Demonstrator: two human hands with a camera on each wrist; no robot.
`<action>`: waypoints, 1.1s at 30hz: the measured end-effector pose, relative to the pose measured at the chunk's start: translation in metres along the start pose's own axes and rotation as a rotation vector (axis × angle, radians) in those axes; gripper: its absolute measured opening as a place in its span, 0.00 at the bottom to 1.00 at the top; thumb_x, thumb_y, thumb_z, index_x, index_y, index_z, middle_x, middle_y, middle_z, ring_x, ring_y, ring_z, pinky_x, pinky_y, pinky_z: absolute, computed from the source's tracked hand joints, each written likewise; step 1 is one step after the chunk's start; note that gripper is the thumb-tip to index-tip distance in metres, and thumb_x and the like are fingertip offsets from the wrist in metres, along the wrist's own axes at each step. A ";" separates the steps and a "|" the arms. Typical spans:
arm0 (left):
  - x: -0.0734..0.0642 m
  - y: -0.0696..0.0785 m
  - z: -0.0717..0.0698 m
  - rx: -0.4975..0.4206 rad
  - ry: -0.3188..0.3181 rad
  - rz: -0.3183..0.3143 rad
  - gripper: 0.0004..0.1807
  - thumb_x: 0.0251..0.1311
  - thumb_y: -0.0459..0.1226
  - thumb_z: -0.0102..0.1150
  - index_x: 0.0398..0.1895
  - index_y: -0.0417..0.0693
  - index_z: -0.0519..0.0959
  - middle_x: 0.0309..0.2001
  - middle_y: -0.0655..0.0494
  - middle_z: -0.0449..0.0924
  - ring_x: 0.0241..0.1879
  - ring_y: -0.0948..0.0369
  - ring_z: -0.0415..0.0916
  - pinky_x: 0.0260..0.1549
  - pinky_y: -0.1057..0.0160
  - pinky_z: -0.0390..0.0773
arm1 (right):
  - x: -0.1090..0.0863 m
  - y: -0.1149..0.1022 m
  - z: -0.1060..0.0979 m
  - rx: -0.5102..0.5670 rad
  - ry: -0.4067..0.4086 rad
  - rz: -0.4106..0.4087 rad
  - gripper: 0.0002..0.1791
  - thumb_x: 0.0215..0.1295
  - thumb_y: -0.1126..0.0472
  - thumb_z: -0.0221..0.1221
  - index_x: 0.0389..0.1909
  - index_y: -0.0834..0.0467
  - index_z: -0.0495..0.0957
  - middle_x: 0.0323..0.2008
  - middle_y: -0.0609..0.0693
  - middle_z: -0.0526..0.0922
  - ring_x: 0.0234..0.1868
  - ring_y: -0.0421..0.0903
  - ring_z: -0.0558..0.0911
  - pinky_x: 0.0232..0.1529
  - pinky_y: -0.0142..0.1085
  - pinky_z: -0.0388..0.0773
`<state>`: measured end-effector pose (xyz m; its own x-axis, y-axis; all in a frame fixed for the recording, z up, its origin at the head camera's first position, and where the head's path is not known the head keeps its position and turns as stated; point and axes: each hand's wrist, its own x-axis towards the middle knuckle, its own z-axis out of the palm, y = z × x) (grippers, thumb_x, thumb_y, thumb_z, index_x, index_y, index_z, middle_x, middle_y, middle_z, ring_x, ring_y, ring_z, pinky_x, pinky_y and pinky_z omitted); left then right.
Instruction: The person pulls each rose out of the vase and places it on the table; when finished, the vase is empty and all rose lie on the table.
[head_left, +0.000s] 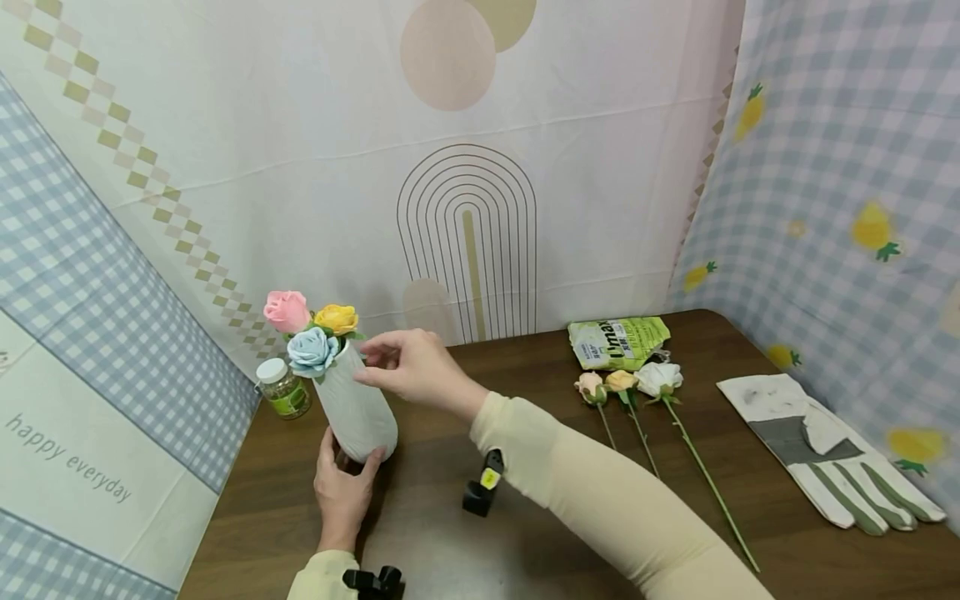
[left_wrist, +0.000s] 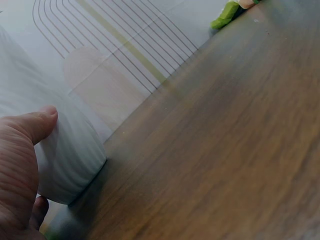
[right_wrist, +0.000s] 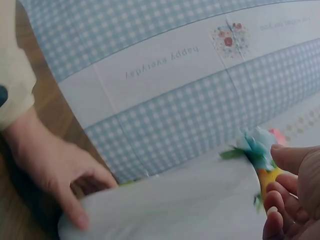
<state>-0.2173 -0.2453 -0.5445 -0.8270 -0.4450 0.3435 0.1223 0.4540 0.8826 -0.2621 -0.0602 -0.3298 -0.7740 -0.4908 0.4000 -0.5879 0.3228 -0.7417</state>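
A white ribbed vase stands on the table, holding a pink rose, a yellow rose and a blue rose. Low down, my left hand grips the vase near its base; in the left wrist view its thumb lies along the ribbed wall. Beside the vase's mouth is my right hand, fingers loosely bent. The right wrist view shows that hand close to the blooms with nothing between thumb and fingers.
Left of the vase is a white-lidded jar. To the right lie a peach rose, an orange-yellow rose and a white rose on long stems. Behind them is a green packet; a work glove lies far right.
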 end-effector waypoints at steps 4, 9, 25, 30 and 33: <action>0.000 -0.002 0.000 0.015 0.006 0.010 0.49 0.49 0.48 0.73 0.73 0.50 0.58 0.66 0.47 0.65 0.63 0.51 0.66 0.55 0.48 0.72 | 0.012 -0.010 0.018 0.025 -0.011 0.037 0.24 0.57 0.50 0.69 0.53 0.55 0.81 0.37 0.41 0.82 0.30 0.33 0.78 0.29 0.25 0.76; -0.002 -0.003 -0.001 0.014 -0.002 -0.009 0.48 0.50 0.48 0.73 0.73 0.53 0.58 0.66 0.50 0.65 0.63 0.52 0.67 0.55 0.49 0.72 | 0.022 -0.014 0.036 0.012 -0.020 0.092 0.31 0.53 0.45 0.70 0.56 0.56 0.79 0.35 0.39 0.77 0.31 0.33 0.76 0.29 0.24 0.75; -0.001 0.002 -0.001 -0.022 -0.013 0.002 0.48 0.51 0.46 0.72 0.73 0.51 0.57 0.67 0.46 0.64 0.62 0.48 0.66 0.56 0.46 0.70 | 0.034 -0.014 0.058 0.059 0.075 0.250 0.20 0.50 0.48 0.73 0.44 0.49 0.85 0.31 0.39 0.81 0.28 0.36 0.72 0.25 0.29 0.70; 0.000 0.000 -0.001 -0.021 -0.016 -0.001 0.47 0.52 0.46 0.72 0.73 0.52 0.57 0.67 0.47 0.64 0.63 0.49 0.65 0.56 0.47 0.70 | 0.036 -0.013 0.061 0.227 0.114 0.324 0.13 0.52 0.55 0.72 0.40 0.49 0.86 0.36 0.37 0.82 0.36 0.33 0.76 0.32 0.30 0.75; 0.001 -0.001 0.000 -0.024 -0.016 -0.004 0.47 0.51 0.47 0.72 0.73 0.52 0.57 0.67 0.48 0.64 0.63 0.51 0.65 0.57 0.48 0.70 | 0.037 -0.013 0.060 0.305 0.135 0.338 0.12 0.52 0.58 0.72 0.39 0.51 0.87 0.35 0.38 0.82 0.36 0.34 0.78 0.33 0.30 0.77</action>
<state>-0.2178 -0.2462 -0.5451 -0.8364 -0.4340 0.3349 0.1320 0.4335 0.8914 -0.2693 -0.1315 -0.3376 -0.9457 -0.2829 0.1601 -0.2174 0.1842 -0.9585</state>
